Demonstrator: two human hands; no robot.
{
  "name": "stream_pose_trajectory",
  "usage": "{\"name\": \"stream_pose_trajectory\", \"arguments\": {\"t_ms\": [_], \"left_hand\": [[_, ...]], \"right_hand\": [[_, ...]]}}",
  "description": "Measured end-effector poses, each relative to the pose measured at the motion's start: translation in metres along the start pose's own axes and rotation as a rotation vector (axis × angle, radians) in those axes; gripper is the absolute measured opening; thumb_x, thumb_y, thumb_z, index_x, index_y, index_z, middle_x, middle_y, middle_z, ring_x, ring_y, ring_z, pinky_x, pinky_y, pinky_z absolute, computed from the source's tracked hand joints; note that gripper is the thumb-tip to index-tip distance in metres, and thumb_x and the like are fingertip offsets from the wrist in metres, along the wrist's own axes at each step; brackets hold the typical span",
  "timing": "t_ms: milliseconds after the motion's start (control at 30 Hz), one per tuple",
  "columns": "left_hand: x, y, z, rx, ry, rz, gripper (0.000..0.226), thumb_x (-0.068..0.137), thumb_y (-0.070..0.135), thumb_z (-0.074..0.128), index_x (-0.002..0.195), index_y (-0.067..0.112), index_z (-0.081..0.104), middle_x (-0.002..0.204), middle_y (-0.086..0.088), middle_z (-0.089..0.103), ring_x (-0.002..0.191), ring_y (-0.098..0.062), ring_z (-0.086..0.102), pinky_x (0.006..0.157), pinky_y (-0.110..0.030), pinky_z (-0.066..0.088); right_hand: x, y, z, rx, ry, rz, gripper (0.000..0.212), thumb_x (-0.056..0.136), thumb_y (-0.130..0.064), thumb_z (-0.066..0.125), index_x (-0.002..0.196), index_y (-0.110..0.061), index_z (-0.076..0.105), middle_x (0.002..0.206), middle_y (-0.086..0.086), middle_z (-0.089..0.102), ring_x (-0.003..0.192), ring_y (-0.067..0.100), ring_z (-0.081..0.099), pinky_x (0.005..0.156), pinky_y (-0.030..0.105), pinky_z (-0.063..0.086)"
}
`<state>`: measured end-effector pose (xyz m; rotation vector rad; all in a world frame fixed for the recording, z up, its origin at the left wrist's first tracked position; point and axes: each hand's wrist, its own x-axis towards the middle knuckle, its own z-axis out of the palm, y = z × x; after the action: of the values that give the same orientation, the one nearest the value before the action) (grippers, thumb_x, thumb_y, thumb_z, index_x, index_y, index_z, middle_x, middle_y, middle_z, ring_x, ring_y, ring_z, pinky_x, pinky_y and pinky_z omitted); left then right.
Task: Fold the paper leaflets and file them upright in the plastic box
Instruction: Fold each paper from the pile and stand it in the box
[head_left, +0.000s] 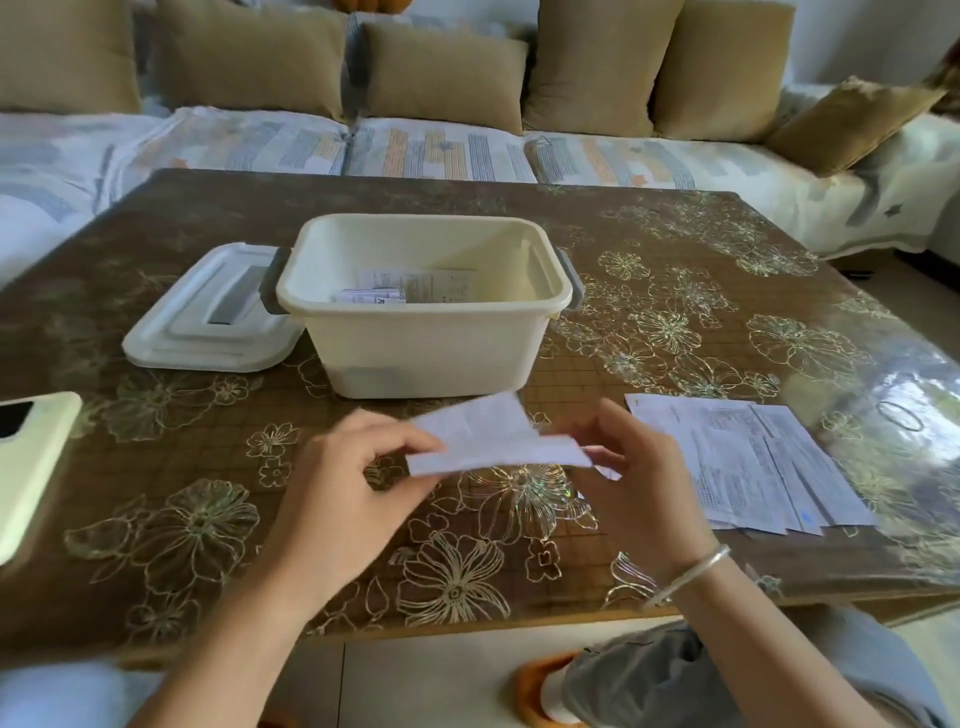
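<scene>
White paper leaflet (493, 441), half folded, up in air between your hands, just in front of cream plastic box (431, 348). Your left hand (337, 483) pinches left end, your right hand (639, 478) pinches right end.

Risk: edges not lined up, fold goes crooked. Loose pinch, paper drops onto brown flowered table (156, 457).

Count: one box, one white lid (208, 317), one leaflet held, few folded ones (395, 288) inside box, flat pile (753, 462) too overlapped to count.

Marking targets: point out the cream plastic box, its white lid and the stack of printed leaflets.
cream plastic box (431, 348): head view, front wall.
white lid (208, 348): head view, near rim.
stack of printed leaflets (737, 457): head view, top sheet.
</scene>
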<state>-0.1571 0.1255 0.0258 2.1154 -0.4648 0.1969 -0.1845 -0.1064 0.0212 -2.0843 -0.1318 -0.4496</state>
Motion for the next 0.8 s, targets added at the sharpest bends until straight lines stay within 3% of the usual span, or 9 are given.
{"name": "stream_pose_trajectory", "arguments": {"t_ms": [100, 233, 333, 400, 600, 667, 733, 800], "left_hand": [[-0.017, -0.02, 0.007, 0.063, -0.055, -0.095, 0.03, 0.075, 0.016, 0.079, 0.084, 0.043, 0.07, 0.095, 0.018, 0.065, 0.092, 0.004, 0.061, 0.08, -0.008, 0.044], [-0.025, -0.027, 0.015, 0.065, -0.057, -0.155, 0.006, 0.077, 0.034, 0.076, 0.082, 0.036, 0.075, 0.088, 0.018, 0.066, 0.088, -0.002, 0.063, 0.08, -0.027, 0.05], [-0.026, -0.026, 0.02, 0.023, -0.009, -0.18, 0.025, 0.077, 0.052, 0.067, 0.088, 0.031, 0.075, 0.09, 0.016, 0.067, 0.089, -0.002, 0.065, 0.081, -0.033, 0.054], [-0.028, -0.025, 0.024, 0.056, 0.034, -0.176, 0.042, 0.076, 0.062, 0.055, 0.094, 0.029, 0.075, 0.089, 0.015, 0.066, 0.088, -0.005, 0.065, 0.077, -0.035, 0.056], [-0.028, -0.025, 0.033, 0.369, 0.156, -0.1, 0.017, 0.082, 0.034, 0.067, 0.081, 0.017, 0.069, 0.08, 0.011, 0.059, 0.08, -0.011, 0.052, 0.064, -0.029, 0.049], [-0.03, -0.025, 0.035, 0.413, 0.203, -0.09, 0.022, 0.078, 0.03, 0.073, 0.095, 0.017, 0.067, 0.087, 0.01, 0.063, 0.09, -0.013, 0.051, 0.07, -0.024, 0.046], [-0.031, -0.025, 0.037, 0.401, 0.237, -0.092, 0.052, 0.074, 0.03, 0.075, 0.122, 0.016, 0.058, 0.11, 0.005, 0.063, 0.108, -0.016, 0.049, 0.088, -0.023, 0.041], [-0.03, -0.024, 0.038, 0.409, 0.249, -0.063, 0.071, 0.073, 0.031, 0.075, 0.137, 0.016, 0.048, 0.134, -0.002, 0.052, 0.123, -0.018, 0.043, 0.101, -0.028, 0.037]], "right_hand": [[-0.015, 0.008, 0.001, -0.168, -0.096, 0.043, 0.022, 0.08, -0.003, 0.07, 0.084, -0.024, 0.066, 0.083, -0.019, 0.068, 0.082, -0.001, 0.063, 0.07, 0.008, 0.047], [-0.026, 0.009, 0.008, -0.285, -0.158, 0.04, 0.02, 0.081, -0.02, 0.07, 0.091, -0.036, 0.064, 0.084, -0.024, 0.063, 0.087, -0.001, 0.056, 0.072, 0.014, 0.047], [-0.026, 0.01, 0.017, -0.273, -0.097, 0.094, 0.013, 0.08, -0.042, 0.063, 0.091, -0.035, 0.063, 0.077, -0.018, 0.064, 0.079, 0.001, 0.057, 0.071, 0.023, 0.049], [-0.024, 0.013, 0.024, -0.305, -0.058, 0.109, 0.017, 0.081, -0.044, 0.064, 0.092, -0.032, 0.061, 0.074, -0.014, 0.065, 0.075, 0.006, 0.059, 0.069, 0.031, 0.051], [-0.02, 0.014, 0.039, -0.473, -0.006, 0.031, 0.022, 0.077, -0.037, 0.073, 0.096, -0.033, 0.062, 0.064, -0.017, 0.058, 0.069, 0.008, 0.051, 0.065, 0.034, 0.046], [-0.02, 0.015, 0.04, -0.473, -0.003, 0.024, 0.026, 0.077, -0.036, 0.075, 0.099, -0.032, 0.061, 0.064, -0.018, 0.057, 0.068, 0.008, 0.051, 0.064, 0.035, 0.047], [-0.021, 0.014, 0.04, -0.469, -0.009, 0.019, 0.029, 0.077, -0.035, 0.074, 0.102, -0.031, 0.06, 0.066, -0.019, 0.055, 0.068, 0.008, 0.052, 0.063, 0.035, 0.048], [-0.02, 0.015, 0.039, -0.468, -0.016, 0.007, 0.031, 0.077, -0.034, 0.074, 0.102, -0.03, 0.058, 0.071, -0.017, 0.055, 0.07, 0.007, 0.052, 0.063, 0.034, 0.049]]}}
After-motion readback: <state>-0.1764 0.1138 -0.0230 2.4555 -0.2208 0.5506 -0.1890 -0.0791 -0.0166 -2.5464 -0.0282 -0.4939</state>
